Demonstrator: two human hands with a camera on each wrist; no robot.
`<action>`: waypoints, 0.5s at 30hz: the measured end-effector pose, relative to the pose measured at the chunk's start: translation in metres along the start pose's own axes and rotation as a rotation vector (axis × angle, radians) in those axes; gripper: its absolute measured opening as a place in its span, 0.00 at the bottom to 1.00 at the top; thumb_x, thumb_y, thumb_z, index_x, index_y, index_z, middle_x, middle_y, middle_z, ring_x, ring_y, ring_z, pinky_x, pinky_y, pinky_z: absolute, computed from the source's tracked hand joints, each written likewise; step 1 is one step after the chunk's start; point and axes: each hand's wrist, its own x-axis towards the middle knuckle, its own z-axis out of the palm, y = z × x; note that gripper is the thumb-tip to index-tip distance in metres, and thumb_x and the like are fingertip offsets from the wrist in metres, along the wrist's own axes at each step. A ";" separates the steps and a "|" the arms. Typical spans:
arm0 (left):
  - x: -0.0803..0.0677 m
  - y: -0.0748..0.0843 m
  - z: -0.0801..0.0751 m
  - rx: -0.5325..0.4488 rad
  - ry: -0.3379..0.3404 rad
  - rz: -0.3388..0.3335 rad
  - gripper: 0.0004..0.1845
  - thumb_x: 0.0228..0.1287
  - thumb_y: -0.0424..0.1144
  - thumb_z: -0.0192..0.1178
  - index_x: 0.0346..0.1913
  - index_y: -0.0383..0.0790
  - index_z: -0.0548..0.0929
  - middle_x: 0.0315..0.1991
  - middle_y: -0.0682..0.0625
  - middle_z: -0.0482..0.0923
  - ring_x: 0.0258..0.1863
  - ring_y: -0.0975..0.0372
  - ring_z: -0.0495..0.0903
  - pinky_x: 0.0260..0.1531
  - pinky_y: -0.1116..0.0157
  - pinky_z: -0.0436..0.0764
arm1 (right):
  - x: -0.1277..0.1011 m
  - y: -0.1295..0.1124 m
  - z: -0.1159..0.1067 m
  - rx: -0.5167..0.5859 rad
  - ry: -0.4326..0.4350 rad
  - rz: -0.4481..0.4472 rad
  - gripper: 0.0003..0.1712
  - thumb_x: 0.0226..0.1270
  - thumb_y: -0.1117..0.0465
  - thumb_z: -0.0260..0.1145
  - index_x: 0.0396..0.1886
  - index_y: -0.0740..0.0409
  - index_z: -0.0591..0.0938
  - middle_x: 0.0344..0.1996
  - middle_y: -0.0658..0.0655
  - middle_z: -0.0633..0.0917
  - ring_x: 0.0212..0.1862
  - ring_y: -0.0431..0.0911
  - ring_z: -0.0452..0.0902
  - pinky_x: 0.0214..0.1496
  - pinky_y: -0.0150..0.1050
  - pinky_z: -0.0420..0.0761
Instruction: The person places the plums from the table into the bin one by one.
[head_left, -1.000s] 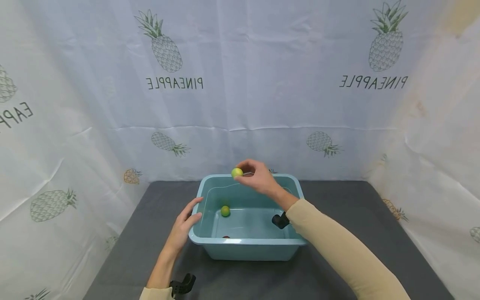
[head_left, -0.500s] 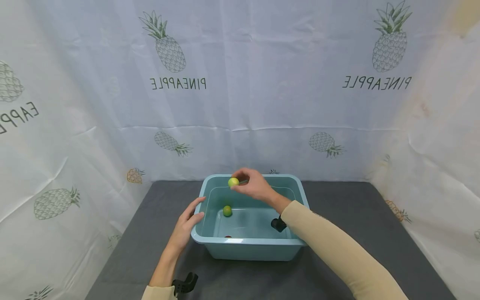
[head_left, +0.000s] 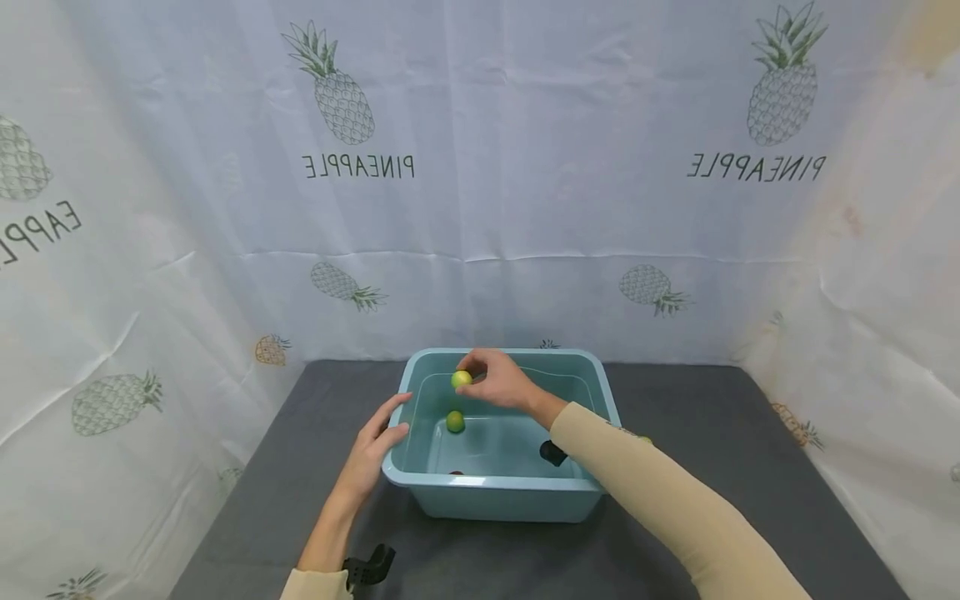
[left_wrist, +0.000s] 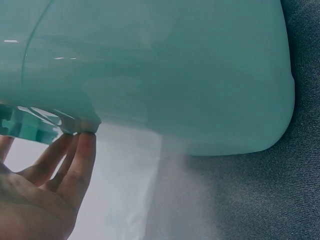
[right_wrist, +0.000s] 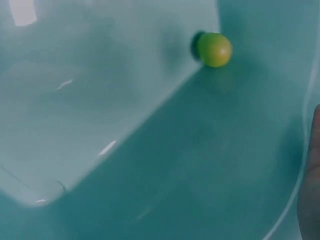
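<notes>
Fruit [head_left: 461, 379], round and yellow-green, sits pinched in the right hand [head_left: 502, 383] toward the far left of the basin [head_left: 495, 482], where slackening fingers could drop it onto the green fruit [head_left: 455, 422], while the left hand [head_left: 367, 454] touches the left rim, fingers nearly straight.

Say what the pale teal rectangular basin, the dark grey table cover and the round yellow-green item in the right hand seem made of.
Pale teal rectangular basin: probably glossy moulded plastic; bright highlights, smooth rounded corners.
Dark grey table cover: likely matte fabric; fine weave in the left wrist view.
Round yellow-green item: looks smooth, too small to tell fruit from plastic.
</notes>
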 end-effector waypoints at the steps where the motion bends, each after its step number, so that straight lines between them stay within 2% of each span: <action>1: 0.000 0.000 0.000 -0.002 0.000 0.000 0.25 0.79 0.41 0.52 0.75 0.47 0.68 0.80 0.41 0.52 0.79 0.45 0.49 0.68 0.37 0.55 | 0.000 0.001 0.001 -0.006 -0.005 0.002 0.15 0.67 0.61 0.72 0.52 0.57 0.83 0.47 0.52 0.84 0.51 0.46 0.80 0.53 0.43 0.79; 11: 0.000 0.002 0.001 -0.001 0.013 -0.035 0.25 0.78 0.41 0.52 0.75 0.47 0.69 0.80 0.42 0.53 0.79 0.45 0.50 0.68 0.38 0.56 | 0.001 0.004 0.006 -0.049 -0.042 0.049 0.17 0.67 0.58 0.72 0.54 0.55 0.83 0.48 0.50 0.84 0.51 0.44 0.80 0.54 0.43 0.78; 15: 0.000 0.002 0.000 -0.004 0.007 -0.037 0.25 0.78 0.42 0.52 0.75 0.48 0.69 0.80 0.42 0.52 0.79 0.46 0.48 0.69 0.37 0.55 | 0.002 0.003 0.006 -0.045 -0.028 0.048 0.17 0.68 0.57 0.72 0.55 0.54 0.83 0.47 0.49 0.84 0.52 0.43 0.79 0.56 0.43 0.78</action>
